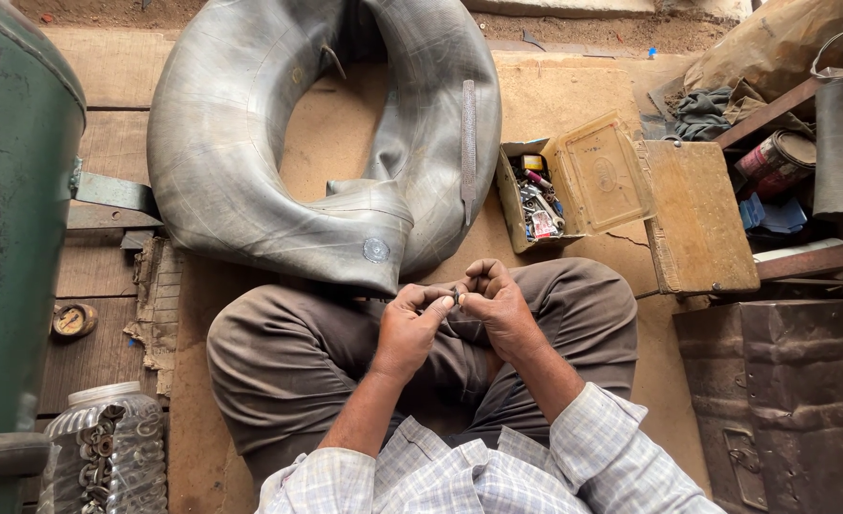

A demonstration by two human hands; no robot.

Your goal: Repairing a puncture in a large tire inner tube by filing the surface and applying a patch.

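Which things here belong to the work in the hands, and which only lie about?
In use: left hand and right hand pinching a small part; inner tube; open parts box.
Lying about: jar of metal bits, green tank, rag.

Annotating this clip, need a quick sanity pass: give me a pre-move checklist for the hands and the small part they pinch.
1. Left hand and right hand both on the small dark part between the fingertips: ok.
2. Kind of part identifiable: cannot tell, too small.
3. Large grey rubber inner tube within view ahead of the knees, round patch showing: ok.
4. Open cardboard box of small tools beside the tube: ok.
5. Grip firmness on the part: cannot tell.
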